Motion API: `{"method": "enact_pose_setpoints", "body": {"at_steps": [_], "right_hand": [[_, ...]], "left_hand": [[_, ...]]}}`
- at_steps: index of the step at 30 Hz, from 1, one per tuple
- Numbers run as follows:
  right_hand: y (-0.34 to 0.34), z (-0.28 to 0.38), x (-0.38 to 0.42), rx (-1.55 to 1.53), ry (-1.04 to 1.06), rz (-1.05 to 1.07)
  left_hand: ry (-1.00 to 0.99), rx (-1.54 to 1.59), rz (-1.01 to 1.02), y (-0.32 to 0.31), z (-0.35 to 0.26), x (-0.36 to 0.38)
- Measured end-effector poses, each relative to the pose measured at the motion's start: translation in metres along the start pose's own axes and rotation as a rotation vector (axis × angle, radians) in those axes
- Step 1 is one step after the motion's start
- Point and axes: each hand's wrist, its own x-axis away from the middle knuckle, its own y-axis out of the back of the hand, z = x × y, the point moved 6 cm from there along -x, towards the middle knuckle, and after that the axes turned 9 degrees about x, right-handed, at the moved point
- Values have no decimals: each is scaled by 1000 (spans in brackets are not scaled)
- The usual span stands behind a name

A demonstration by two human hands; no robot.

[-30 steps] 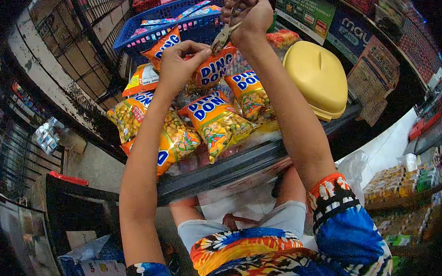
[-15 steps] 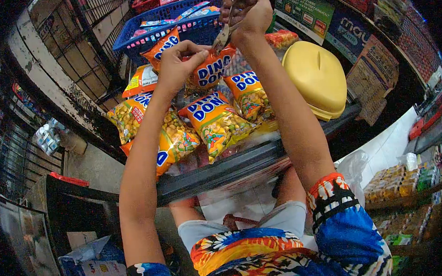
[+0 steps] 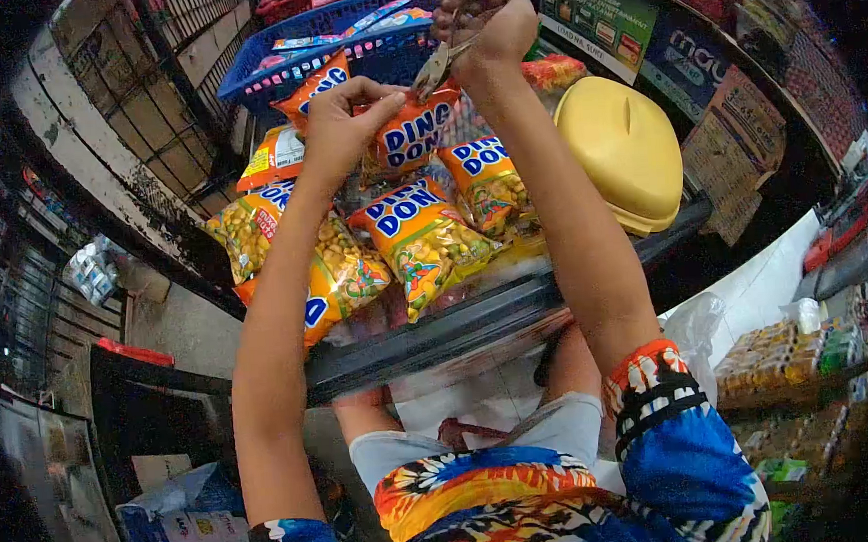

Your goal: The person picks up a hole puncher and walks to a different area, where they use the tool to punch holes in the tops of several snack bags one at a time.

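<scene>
My left hand (image 3: 348, 128) pinches the top edge of an orange Ding Dong snack bag (image 3: 415, 135) near the counter's far side. In my right hand (image 3: 495, 32) is a metal tool that looks like scissors (image 3: 435, 72), its tip at the bag's top edge beside my left fingertips. More Ding Dong bags lie close below my hands: one in the middle (image 3: 418, 237), one to its right (image 3: 488, 180), and several at the left, partly behind my left forearm.
Behind the bags stands a blue basket (image 3: 247, 73) holding packets. A yellow lidded container (image 3: 624, 153) sits at the right. The dark counter edge (image 3: 437, 335) runs in front of me. Posters (image 3: 598, 22) line the right side, with stocked shelves (image 3: 792, 360) lower right.
The tool's tip has tilted slightly at the bag's top edge. My left hand has shifted a little, still on the bag.
</scene>
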Motion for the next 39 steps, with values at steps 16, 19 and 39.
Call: {"method": "enact_pose_setpoints", "body": {"at_steps": [16, 19, 39], "right_hand": [[4, -2, -4, 56, -22, 5], [4, -2, -3, 31, -14, 26], [-9, 2, 3, 46, -44, 87]], "left_hand": [[-13, -21, 16, -3, -1, 0], [-31, -62, 0, -3, -3, 1], [-17, -12, 57, -1, -6, 2]]}}
